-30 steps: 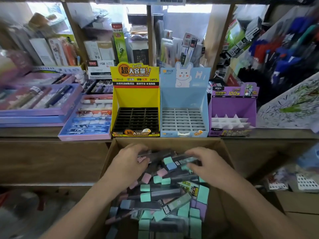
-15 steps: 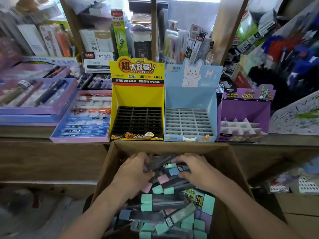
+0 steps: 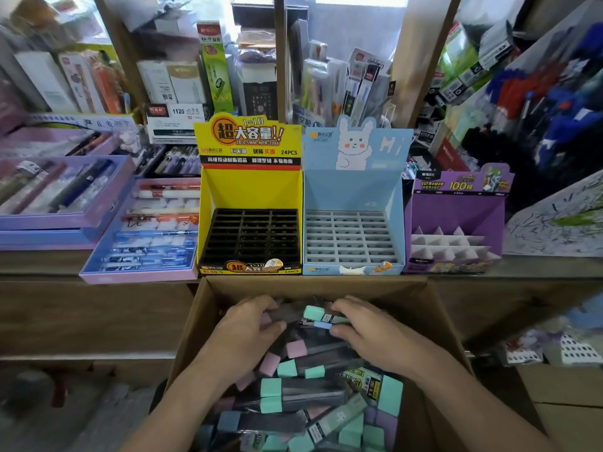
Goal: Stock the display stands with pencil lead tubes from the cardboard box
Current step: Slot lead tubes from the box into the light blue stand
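Tubes (image 3: 313,391), long, dark and boxy with green, pink or blue caps, fill the brown cardboard box (image 3: 313,287). Left hand (image 3: 244,340) and right hand (image 3: 375,344) both hold tubes at its far end.

Yellow display stand (image 3: 251,190): header reads "超大容量!!", "1=10", "2B/0.5MM MPR-2086", "24PCS".
Blue display stand (image 3: 352,190): "HI" beside the rabbit drawing; small code above, possibly "MPR-2081", blurred.
Purple display stand (image 3: 456,207): "ULTRAMAN", "100".
White box (image 3: 176,122) behind the yellow stand: "1120".
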